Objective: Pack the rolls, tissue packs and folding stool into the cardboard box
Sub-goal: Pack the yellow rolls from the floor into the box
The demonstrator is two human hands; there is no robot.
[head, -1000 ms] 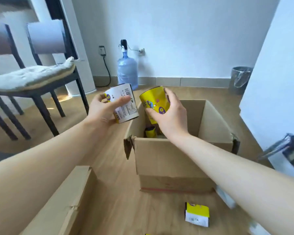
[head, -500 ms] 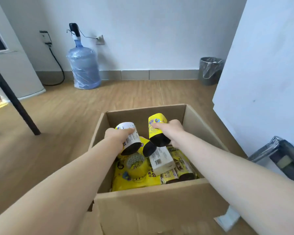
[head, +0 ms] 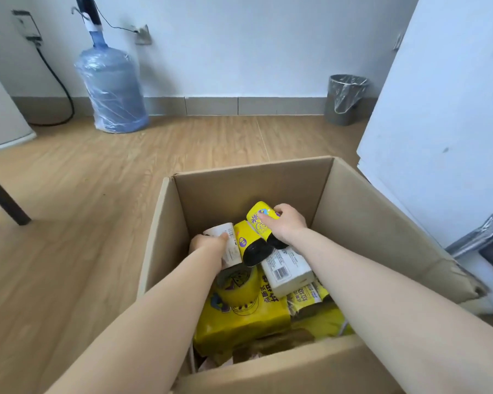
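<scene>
Both hands are inside the box [head: 362, 223], each closed around one roll. The left hand [head: 208, 245] grips a white-labelled roll [head: 228, 245] at the left wall, thumb across its label; its long axis runs near to far, tilted slightly up at the far end. The right hand [head: 286, 226] wraps a yellow roll [head: 261, 218] from above, its black end pointing near and down. Between the two lies a third roll [head: 249, 243], touching both.

The relation that governs release: both held rolls sit over the far half of the box, above goods already packed. Below them lie a white tissue pack [head: 288, 268], a tape roll [head: 236, 285] and a yellow pack [head: 239, 317] towards the near wall. The far wall stands just beyond the right hand.

Judgement: free room remains in the far right corner and along the right wall; the left side is crowded. The rolls are round and may shift off the pile once let go. A folded metal frame [head: 484, 240], possibly the stool, lies outside the box at right, well apart from either hand, nearer the right.
</scene>
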